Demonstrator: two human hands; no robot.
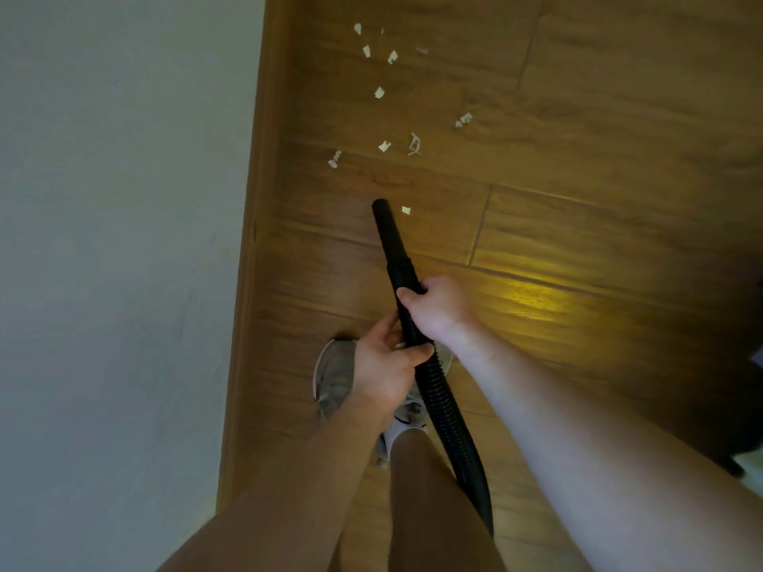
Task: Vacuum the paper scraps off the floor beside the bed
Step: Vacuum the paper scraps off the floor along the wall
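The vacuum hose (437, 398) is black and ribbed, ending in a smooth rigid nozzle (386, 229). Its long axis runs from the lower right of the view, beside the person's leg, up and slightly left; the open nozzle tip points away from the person, toward the paper scraps (385, 146), and sits low over the wooden plank floor (578, 138). Whether the tip touches the floor cannot be told. The right hand (437, 307) grasps the hose just behind the nozzle collar, fingers wrapped round it. The left hand (384, 365) grasps the hose directly below, thumb and fingers curled on it. Scrap count: eleven white pieces can be made out, one of them tiny and faint. The nearest scrap (406, 210) lies just beside the nozzle tip, on its right, not touching. Four lie in a loose band further ahead; the other six are scattered well beyond. Nothing lies between the nozzle and the scraps. Two pale shoes (334, 377) stand under the hands. On the left, a pale flat surface (124, 200) is bordered by a wooden strip (258, 200) meeting the floor. A dark object (743, 406) occupies the right edge; a patch of yellow reflected light (532, 299) lies right of the hands.
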